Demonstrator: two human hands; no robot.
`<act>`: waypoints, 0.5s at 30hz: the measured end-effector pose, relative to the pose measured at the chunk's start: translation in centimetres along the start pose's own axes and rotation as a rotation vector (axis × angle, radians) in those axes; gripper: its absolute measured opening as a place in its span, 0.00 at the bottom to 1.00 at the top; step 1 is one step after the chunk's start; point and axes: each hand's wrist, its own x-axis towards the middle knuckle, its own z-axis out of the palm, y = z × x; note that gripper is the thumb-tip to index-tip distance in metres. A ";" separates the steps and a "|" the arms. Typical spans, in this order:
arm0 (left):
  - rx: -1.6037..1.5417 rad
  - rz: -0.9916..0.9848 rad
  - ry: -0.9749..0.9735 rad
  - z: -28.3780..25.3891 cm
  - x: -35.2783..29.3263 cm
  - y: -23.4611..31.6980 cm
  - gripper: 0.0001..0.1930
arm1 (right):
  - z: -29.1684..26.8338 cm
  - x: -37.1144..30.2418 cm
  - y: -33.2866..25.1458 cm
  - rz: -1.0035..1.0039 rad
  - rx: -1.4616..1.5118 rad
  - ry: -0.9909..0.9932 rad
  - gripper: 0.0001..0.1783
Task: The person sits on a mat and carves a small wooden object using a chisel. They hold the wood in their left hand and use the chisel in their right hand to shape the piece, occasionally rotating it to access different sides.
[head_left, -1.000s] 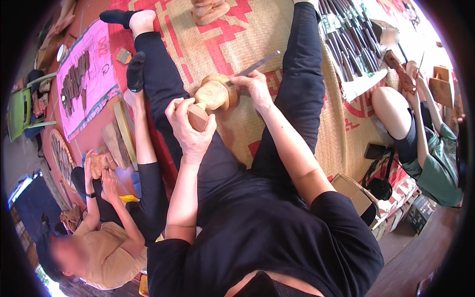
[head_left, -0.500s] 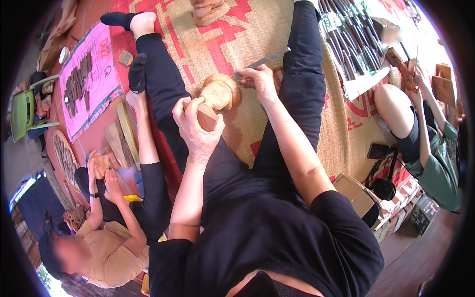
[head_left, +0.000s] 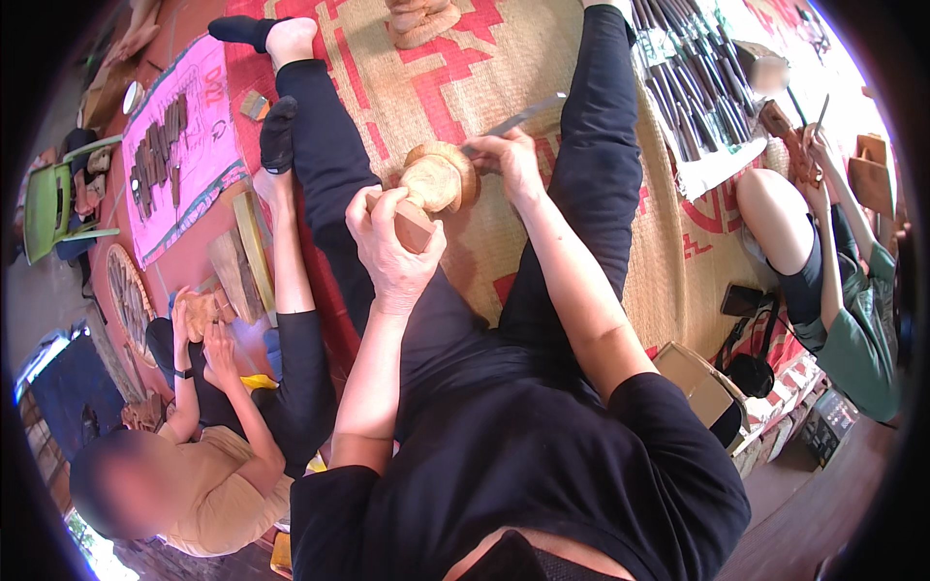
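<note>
My left hand [head_left: 395, 247] grips the square base of a carved wooden piece [head_left: 438, 182], fingers wrapped round the block. The piece is pale, with a narrow neck and a wide round ridged end, and it lies tilted away from me between my legs. In my right hand [head_left: 511, 162] is a long, flat, grey file-like tool [head_left: 528, 114], held in a pinch. Its length slants up to the far right over the mat, and its near end is close to the ridged rim. Whether that end touches the wood I cannot tell.
A woven mat [head_left: 523, 58] lies under my legs, with another carved wooden piece [head_left: 421, 21] beyond. Rows of chisels [head_left: 697, 82] lie at the far right, more tools [head_left: 160, 150] on a pink cloth. One person [head_left: 228, 426] works wood at left, another [head_left: 852, 300] at right.
The wooden piece and my left hand have shifted slightly to the right. My right hand has turned a little, its fingers now nearer the rim, still gripping the tool.
</note>
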 end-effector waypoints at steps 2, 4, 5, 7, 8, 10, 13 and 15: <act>-0.002 0.003 0.012 0.0 -0.1 0.0 0.35 | -1.2 0.9 0.0 -0.013 -0.061 0.113 0.06; 0.000 -0.012 0.020 0.0 -0.4 -0.4 0.34 | 0.0 0.4 -0.5 0.009 0.027 0.040 0.06; 0.010 -0.007 0.018 -0.2 -0.3 -0.4 0.34 | 0.7 -0.4 -1.0 0.068 -0.023 -0.014 0.06; -0.007 -0.013 0.011 -0.2 0.0 -0.2 0.34 | 1.2 -1.0 -1.1 0.070 -0.124 -0.125 0.05; -0.014 -0.017 0.008 -0.2 0.0 -0.1 0.34 | 0.8 -0.7 -0.4 0.055 -0.082 -0.088 0.05; 0.004 -0.004 -0.004 -0.1 0.1 0.0 0.34 | 0.1 0.0 -0.1 0.026 0.006 -0.015 0.05; 0.013 -0.002 -0.004 0.0 -0.1 -0.1 0.34 | -0.5 0.5 -0.5 0.050 0.022 0.066 0.05; 0.007 -0.007 -0.002 0.0 -0.1 -0.1 0.34 | 0.5 0.2 -0.3 0.055 -0.049 -0.039 0.06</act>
